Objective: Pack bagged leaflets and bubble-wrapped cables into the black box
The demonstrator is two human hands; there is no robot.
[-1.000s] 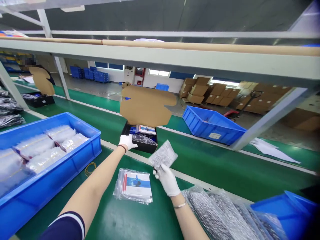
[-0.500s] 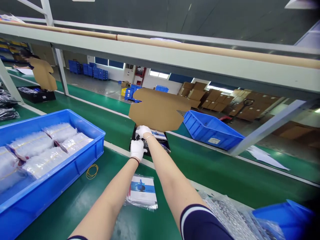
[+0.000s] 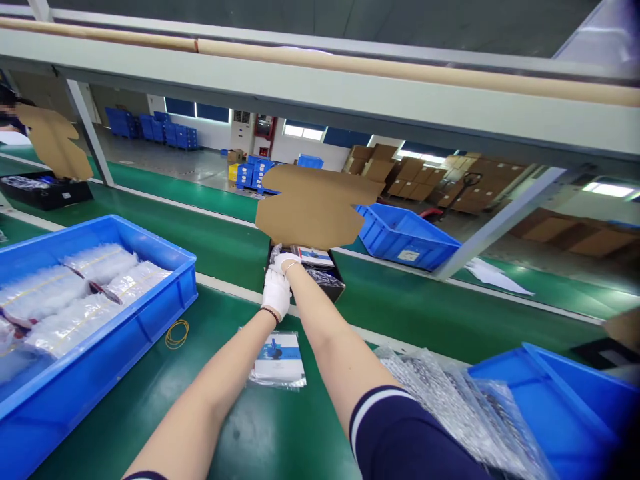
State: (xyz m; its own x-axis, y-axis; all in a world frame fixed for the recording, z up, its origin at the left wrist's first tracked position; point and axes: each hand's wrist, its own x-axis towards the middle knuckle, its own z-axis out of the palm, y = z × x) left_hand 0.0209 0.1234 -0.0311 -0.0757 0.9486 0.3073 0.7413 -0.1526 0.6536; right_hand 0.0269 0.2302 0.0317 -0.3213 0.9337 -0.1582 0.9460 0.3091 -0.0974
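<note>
The right hand [image 3: 283, 261] hides its grip inside the black box [image 3: 327, 283], behind the left hand [image 3: 275, 294].

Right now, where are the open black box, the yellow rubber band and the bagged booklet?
Open black box [image 3: 334, 285], head view, right front wall.
Yellow rubber band [image 3: 177, 333], head view, on the loop.
Bagged booklet [image 3: 278, 352], head view, cover centre.

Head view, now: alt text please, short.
Both gloved hands, left hand and right hand, reach into an open black box with a raised cardboard lid on a green belt. A bagged leaflet lies nearer, a blue bin at left.
</note>
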